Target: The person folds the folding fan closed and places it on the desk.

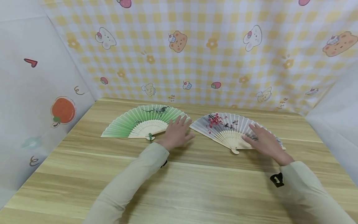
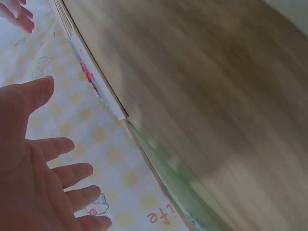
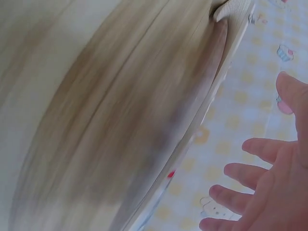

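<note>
Two folding fans lie spread on the wooden table. The green folding fan [image 1: 123, 126], with a dark branch print and a green cord at its pivot, is on the left. To its right is the grey folding fan [image 1: 202, 124] with red blossoms and pale ribs. My left hand [image 1: 176, 133] hovers over the green fan's right end, fingers spread and holding nothing. Above the right part of the grey fan is my right hand [image 1: 264, 141], its fingers straight and apart. In the wrist views, both the left palm [image 2: 29, 187] and right palm [image 3: 279, 192] appear above the table surface.
The wooden table [image 1: 195, 193] runs back to a yellow checked cloth [image 1: 195, 68] printed with cartoon animals. A white printed sheet [image 1: 28, 93] hangs on the left, and another white sheet [image 1: 341, 99] on the right.
</note>
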